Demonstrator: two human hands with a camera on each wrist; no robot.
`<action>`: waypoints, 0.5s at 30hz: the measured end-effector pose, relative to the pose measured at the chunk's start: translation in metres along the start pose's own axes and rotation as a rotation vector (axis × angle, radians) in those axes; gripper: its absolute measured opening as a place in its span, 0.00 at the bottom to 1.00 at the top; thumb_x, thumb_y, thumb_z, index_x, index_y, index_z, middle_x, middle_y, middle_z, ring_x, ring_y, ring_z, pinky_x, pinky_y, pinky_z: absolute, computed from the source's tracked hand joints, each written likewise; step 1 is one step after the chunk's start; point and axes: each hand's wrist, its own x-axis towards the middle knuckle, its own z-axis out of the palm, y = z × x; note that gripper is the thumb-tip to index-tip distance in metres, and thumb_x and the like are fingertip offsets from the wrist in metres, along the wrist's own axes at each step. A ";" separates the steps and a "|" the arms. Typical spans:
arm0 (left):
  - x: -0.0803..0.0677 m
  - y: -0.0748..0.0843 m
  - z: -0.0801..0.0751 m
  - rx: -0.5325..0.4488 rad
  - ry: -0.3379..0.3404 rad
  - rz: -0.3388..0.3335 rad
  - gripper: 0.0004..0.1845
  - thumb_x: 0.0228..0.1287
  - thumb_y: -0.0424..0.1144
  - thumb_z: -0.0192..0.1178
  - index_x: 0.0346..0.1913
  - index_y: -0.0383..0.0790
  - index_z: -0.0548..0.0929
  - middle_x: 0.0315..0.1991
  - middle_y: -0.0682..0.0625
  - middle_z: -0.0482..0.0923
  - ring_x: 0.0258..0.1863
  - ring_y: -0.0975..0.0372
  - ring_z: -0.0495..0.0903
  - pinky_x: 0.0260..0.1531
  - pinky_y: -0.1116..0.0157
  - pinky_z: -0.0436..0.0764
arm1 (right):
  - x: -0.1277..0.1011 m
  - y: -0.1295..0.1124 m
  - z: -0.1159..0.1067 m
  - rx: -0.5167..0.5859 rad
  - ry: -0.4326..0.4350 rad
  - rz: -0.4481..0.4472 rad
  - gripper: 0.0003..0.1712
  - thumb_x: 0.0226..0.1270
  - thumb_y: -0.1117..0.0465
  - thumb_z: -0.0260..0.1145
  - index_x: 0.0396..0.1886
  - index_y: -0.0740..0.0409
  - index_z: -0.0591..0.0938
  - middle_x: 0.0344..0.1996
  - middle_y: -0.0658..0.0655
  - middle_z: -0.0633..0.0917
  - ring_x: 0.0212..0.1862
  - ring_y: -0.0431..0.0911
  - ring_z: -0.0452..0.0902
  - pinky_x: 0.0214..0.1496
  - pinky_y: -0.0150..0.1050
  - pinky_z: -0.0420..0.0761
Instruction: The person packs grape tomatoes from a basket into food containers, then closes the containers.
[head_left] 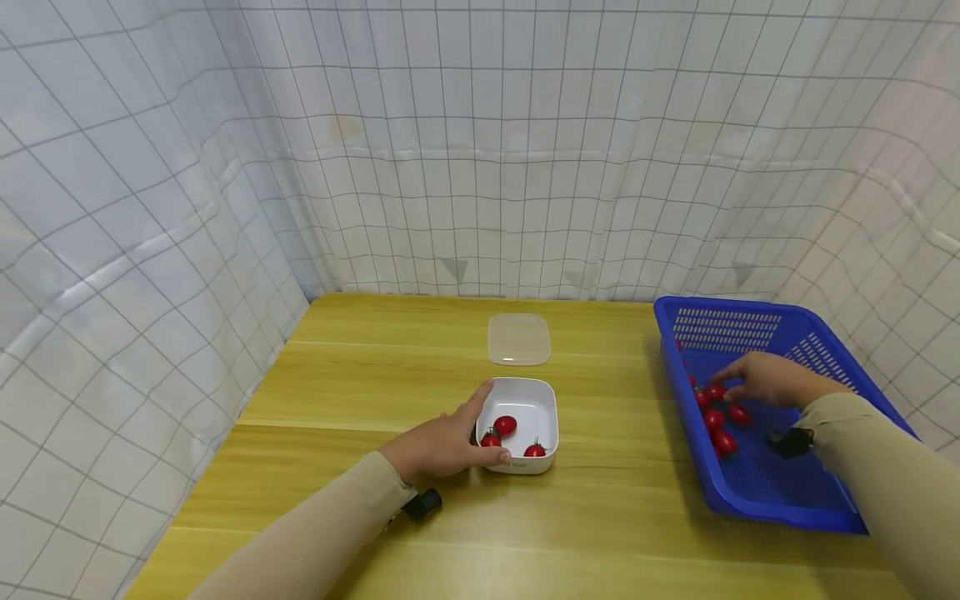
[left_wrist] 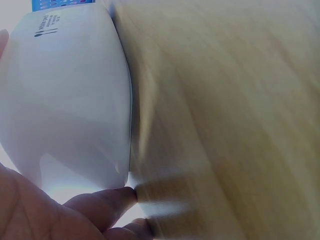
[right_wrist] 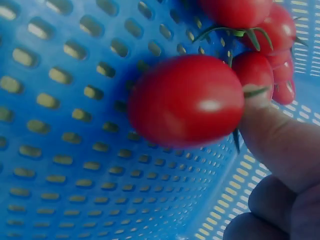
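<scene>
My left hand [head_left: 447, 440] holds a small white square container [head_left: 556, 417] by its left side, thumb over the front rim and index finger along the back-left corner. In the left wrist view, fingertips [left_wrist: 125, 196] touch the container's lower edge. Inside lie a few red cherry tomatoes [head_left: 505, 426]. At the right, my right hand [head_left: 776, 380] reaches into a blue plastic basket [head_left: 780, 492], thumb and index finger apart over several cherry tomatoes [head_left: 738, 414]. The right wrist view has one large cherry tomato [right_wrist: 185, 101] in front of the thumb [right_wrist: 275, 135]; the index fingertip is hidden there.
A translucent square lid [head_left: 519, 339] lies flat on the wooden table [head_left: 375, 358] behind the container. White grid-patterned curtains [head_left: 480, 167] enclose the back and both sides. The basket's high perforated walls surround the right hand.
</scene>
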 end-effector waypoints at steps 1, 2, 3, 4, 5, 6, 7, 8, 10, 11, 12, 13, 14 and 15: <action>0.000 0.000 0.000 -0.001 0.001 -0.001 0.61 0.63 0.68 0.67 0.87 0.56 0.40 0.83 0.47 0.58 0.77 0.43 0.67 0.78 0.40 0.60 | 0.000 0.000 0.001 0.002 -0.002 -0.001 0.21 0.64 0.58 0.76 0.54 0.63 0.90 0.51 0.70 0.89 0.56 0.67 0.84 0.58 0.66 0.81; 0.000 0.000 0.000 -0.003 0.002 -0.002 0.61 0.63 0.68 0.67 0.87 0.57 0.40 0.83 0.47 0.58 0.76 0.43 0.67 0.77 0.40 0.61 | 0.001 0.000 0.001 0.006 -0.003 -0.004 0.21 0.64 0.58 0.76 0.54 0.64 0.89 0.51 0.70 0.89 0.56 0.66 0.85 0.58 0.66 0.81; 0.001 -0.001 0.000 -0.004 0.003 0.000 0.61 0.63 0.68 0.67 0.87 0.57 0.40 0.83 0.47 0.59 0.75 0.44 0.68 0.77 0.40 0.62 | 0.001 0.000 0.002 0.006 -0.005 -0.009 0.22 0.63 0.57 0.77 0.54 0.63 0.89 0.51 0.70 0.89 0.55 0.66 0.85 0.58 0.66 0.81; 0.001 -0.001 0.000 -0.003 0.004 0.001 0.61 0.62 0.68 0.67 0.87 0.57 0.40 0.82 0.47 0.60 0.75 0.44 0.69 0.76 0.40 0.63 | 0.002 0.000 0.002 0.012 -0.007 -0.009 0.22 0.63 0.57 0.77 0.55 0.63 0.89 0.51 0.70 0.89 0.56 0.66 0.85 0.58 0.65 0.81; 0.001 -0.001 0.000 -0.003 0.005 0.003 0.61 0.63 0.68 0.67 0.87 0.57 0.40 0.82 0.47 0.60 0.74 0.44 0.69 0.76 0.40 0.64 | 0.002 0.000 0.002 0.015 -0.010 -0.010 0.23 0.63 0.57 0.77 0.55 0.63 0.89 0.52 0.70 0.89 0.56 0.66 0.85 0.58 0.65 0.81; 0.001 -0.001 0.000 -0.002 0.006 0.004 0.61 0.62 0.68 0.67 0.87 0.57 0.40 0.82 0.47 0.60 0.74 0.44 0.69 0.76 0.40 0.64 | 0.003 -0.001 0.003 0.018 -0.015 -0.009 0.23 0.64 0.56 0.77 0.56 0.63 0.89 0.52 0.69 0.89 0.56 0.65 0.85 0.59 0.65 0.81; 0.001 -0.001 0.000 -0.004 0.005 0.006 0.61 0.63 0.68 0.67 0.87 0.57 0.39 0.82 0.47 0.60 0.74 0.45 0.70 0.75 0.40 0.65 | 0.003 -0.001 0.003 0.018 -0.020 -0.012 0.23 0.64 0.56 0.77 0.56 0.63 0.89 0.52 0.69 0.89 0.57 0.66 0.85 0.59 0.65 0.81; 0.001 -0.002 0.000 -0.005 0.005 0.007 0.61 0.63 0.68 0.67 0.87 0.57 0.39 0.82 0.47 0.60 0.74 0.45 0.70 0.75 0.40 0.65 | 0.003 -0.001 0.003 0.020 -0.024 -0.010 0.23 0.64 0.56 0.77 0.56 0.63 0.89 0.52 0.69 0.89 0.56 0.65 0.85 0.59 0.65 0.81; 0.001 -0.002 0.000 -0.007 0.004 0.005 0.61 0.62 0.68 0.67 0.87 0.57 0.39 0.82 0.47 0.61 0.72 0.46 0.71 0.74 0.42 0.67 | 0.003 -0.001 0.003 0.013 -0.030 -0.005 0.23 0.65 0.57 0.76 0.57 0.63 0.89 0.51 0.67 0.90 0.55 0.63 0.85 0.59 0.65 0.81; 0.001 -0.002 0.000 -0.009 0.004 0.006 0.61 0.62 0.68 0.67 0.87 0.57 0.39 0.82 0.47 0.61 0.72 0.46 0.71 0.73 0.42 0.68 | 0.003 -0.001 0.003 0.005 -0.031 -0.006 0.23 0.66 0.57 0.76 0.57 0.63 0.89 0.51 0.67 0.90 0.54 0.61 0.86 0.58 0.64 0.81; 0.001 -0.002 0.000 -0.012 0.004 0.005 0.62 0.62 0.68 0.67 0.87 0.57 0.39 0.81 0.46 0.62 0.71 0.47 0.72 0.72 0.43 0.69 | 0.003 -0.001 0.003 -0.002 -0.032 -0.007 0.23 0.66 0.57 0.75 0.57 0.63 0.88 0.50 0.67 0.90 0.53 0.61 0.86 0.58 0.64 0.81; 0.001 -0.002 0.000 -0.013 0.005 0.005 0.62 0.62 0.68 0.67 0.87 0.57 0.39 0.81 0.46 0.62 0.70 0.47 0.72 0.71 0.43 0.70 | 0.003 -0.002 0.003 -0.008 -0.030 -0.009 0.22 0.66 0.57 0.75 0.57 0.64 0.88 0.50 0.66 0.90 0.53 0.60 0.86 0.58 0.64 0.81; 0.000 -0.002 0.000 -0.012 0.006 0.005 0.62 0.62 0.68 0.67 0.87 0.57 0.39 0.81 0.46 0.62 0.70 0.47 0.72 0.71 0.43 0.70 | 0.003 -0.002 0.004 -0.017 -0.029 -0.016 0.23 0.66 0.57 0.75 0.56 0.64 0.88 0.49 0.67 0.90 0.52 0.60 0.86 0.58 0.64 0.81; 0.000 -0.002 0.000 -0.012 0.006 0.005 0.62 0.62 0.68 0.67 0.87 0.57 0.39 0.81 0.46 0.62 0.70 0.47 0.73 0.72 0.43 0.69 | 0.003 -0.002 0.004 -0.021 -0.028 -0.019 0.23 0.66 0.57 0.75 0.56 0.65 0.88 0.49 0.67 0.90 0.52 0.60 0.86 0.58 0.64 0.81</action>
